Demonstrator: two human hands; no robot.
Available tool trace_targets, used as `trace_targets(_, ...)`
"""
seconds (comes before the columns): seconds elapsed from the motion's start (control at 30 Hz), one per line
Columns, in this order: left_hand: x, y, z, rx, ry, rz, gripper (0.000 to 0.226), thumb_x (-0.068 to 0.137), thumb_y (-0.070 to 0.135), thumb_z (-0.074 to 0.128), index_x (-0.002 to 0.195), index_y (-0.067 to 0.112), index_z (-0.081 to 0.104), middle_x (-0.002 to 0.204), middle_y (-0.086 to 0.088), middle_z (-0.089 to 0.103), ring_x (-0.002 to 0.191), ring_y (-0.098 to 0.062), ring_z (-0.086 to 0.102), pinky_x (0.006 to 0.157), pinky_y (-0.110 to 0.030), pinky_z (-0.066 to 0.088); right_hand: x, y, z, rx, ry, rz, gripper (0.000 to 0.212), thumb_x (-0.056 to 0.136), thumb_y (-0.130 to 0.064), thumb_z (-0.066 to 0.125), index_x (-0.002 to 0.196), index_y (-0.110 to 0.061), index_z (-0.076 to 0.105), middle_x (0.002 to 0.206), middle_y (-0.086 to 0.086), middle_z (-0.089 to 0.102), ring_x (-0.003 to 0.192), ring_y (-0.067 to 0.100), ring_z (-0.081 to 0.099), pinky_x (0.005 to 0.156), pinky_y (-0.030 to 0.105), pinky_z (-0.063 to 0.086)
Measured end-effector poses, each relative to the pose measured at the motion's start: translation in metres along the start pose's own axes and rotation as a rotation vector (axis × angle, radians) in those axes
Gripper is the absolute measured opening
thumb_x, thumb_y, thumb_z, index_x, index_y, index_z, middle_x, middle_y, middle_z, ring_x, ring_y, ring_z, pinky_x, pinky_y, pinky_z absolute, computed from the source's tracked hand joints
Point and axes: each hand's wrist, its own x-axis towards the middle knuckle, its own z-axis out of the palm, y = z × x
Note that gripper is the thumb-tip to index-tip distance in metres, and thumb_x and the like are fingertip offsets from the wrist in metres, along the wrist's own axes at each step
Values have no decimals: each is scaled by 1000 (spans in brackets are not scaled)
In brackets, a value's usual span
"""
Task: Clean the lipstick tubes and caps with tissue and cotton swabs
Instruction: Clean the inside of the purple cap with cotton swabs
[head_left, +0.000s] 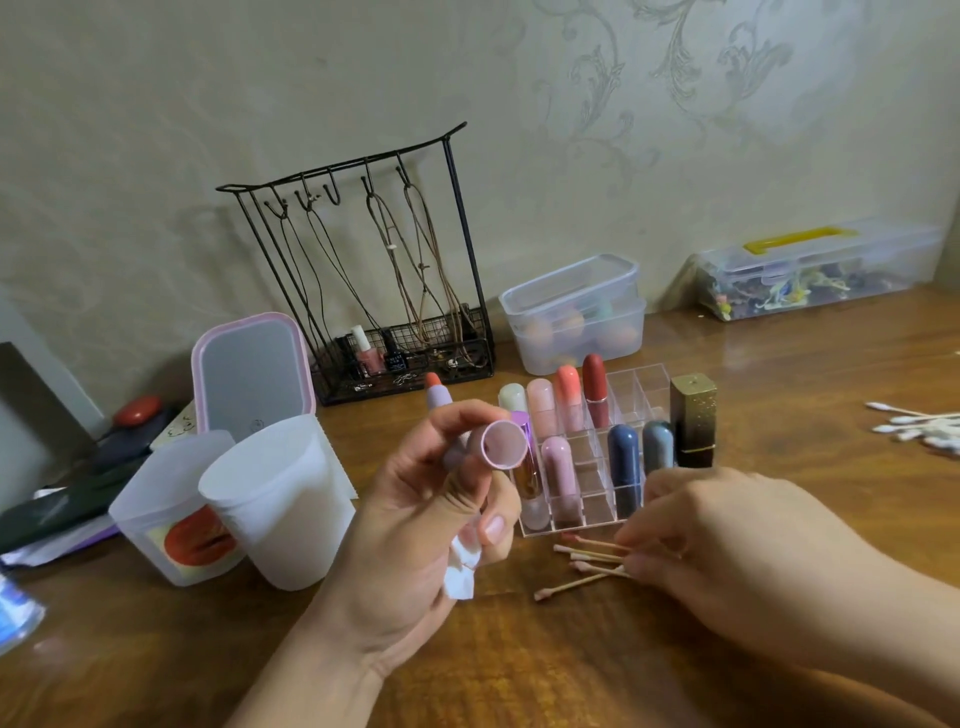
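the left hand (415, 525) is gripping an uncapped lipstick tube (439, 402), its open lilac cap (503, 442) and a wad of tissue (462, 569), all raised near the middle. the right hand (727, 535) is pinching at five used cotton swabs (587, 564) lying just near of the clear organizer (636, 387), which is holding eight capped lipsticks. a ninth, a gold-and-black lipstick (693, 421), is standing just right of it. a clean swab pile (919, 426) is sitting far right. two white cups (280, 499) are standing left on the glossy wooden table (571, 665), against a pale patterned wall (675, 104). no writing is reading clearly.
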Motion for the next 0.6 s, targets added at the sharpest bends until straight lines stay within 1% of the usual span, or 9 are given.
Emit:
trace_targets(0.17,-1,0,-3,26,9,-10,35,67,22,85,97,15,69,86,-12,49,51,-10,47,48,-21,38,2,4,2,-37,-62,1,31,92,-57,52,121,-49,59,95,-24,47,83,0,43,67,18,38)
trace_targets(0.27,-1,0,-3,27,4,-26,36,65,22,87,96,15,69,87,-15,52,51,-10,48,48,-20,39,3,6,6,-19,-72,4,33,90,-58,55,122,-48,59,100,-25,51,87,0,48,74,21,44)
trace_targets(0.37,-2,-1,-1,17,1,-52,36,65,21,87,95,14,68,86,-14,56,51,-11,49,48,-20,39,1,6,4,-50,-9,-15,36,90,-60,54,122,-46,59,93,-24,46,81,0,45,65,17,36)
trace_targets(0.43,-2,-2,2,29,3,-67,37,64,22,87,94,14,68,83,-14,54,50,-11,49,47,-21,38,-2,4,-5,-84,73,-21,36,89,-63,50,120,-47,59,86,-23,45,77,1,44,61,18,34)
trace_targets(0.5,-3,-4,6,58,-5,-80,36,64,23,87,94,14,69,81,-13,54,50,-11,49,48,-22,36,-7,4,-20,-44,215,-48,31,85,-64,50,106,-47,66,73,-22,52,66,1,50,57,20,39)
trace_targets(0.57,-4,-6,9,108,-2,-91,38,62,26,89,94,15,70,77,-9,58,50,-11,49,48,-22,36,-15,9,-41,106,446,-86,18,82,-55,61,85,-41,73,58,-19,57,52,3,53,49,23,44)
trace_targets(0.6,-6,-8,11,137,14,-96,40,60,29,90,93,16,70,75,-7,60,49,-11,49,48,-23,35,-20,14,-52,214,584,-107,14,83,-50,67,78,-39,73,55,-17,59,48,5,53,46,21,44)
